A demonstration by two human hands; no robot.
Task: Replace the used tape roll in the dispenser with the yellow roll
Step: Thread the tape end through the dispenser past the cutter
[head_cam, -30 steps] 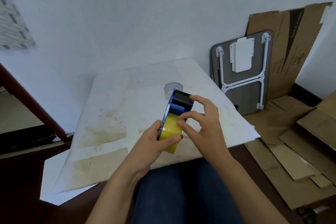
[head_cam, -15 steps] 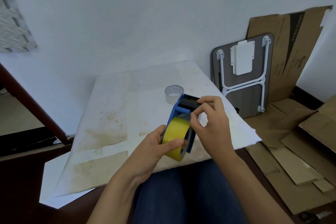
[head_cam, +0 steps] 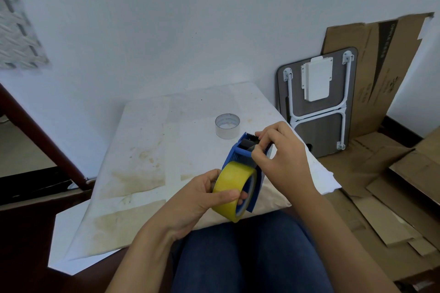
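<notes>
Above my lap, the yellow roll (head_cam: 232,188) sits in the blue dispenser (head_cam: 240,157), my left hand (head_cam: 197,200) clamped around it. My right hand (head_cam: 283,157) pinches at the dispenser's black roller end. Beyond, the used roll (head_cam: 227,125) stands on the stained table (head_cam: 147,150).

The stained white table (head_cam: 147,150) lies mostly bare: its whole left half and the far edge along the wall offer open passage. The one thing standing on it is the used tape roll (head_cam: 227,129), right of centre, just beyond the blue dispenser (head_cam: 245,154). The left hand (head_cam: 195,200) and right hand (head_cam: 283,159) fill the near right corner, over the person's lap. At the frame's right, a folded table (head_cam: 319,102) and cardboard sheets (head_cam: 381,59) lean on the wall, seemingly close to the table's edge. A dark red post (head_cam: 42,135) slants across the left.
</notes>
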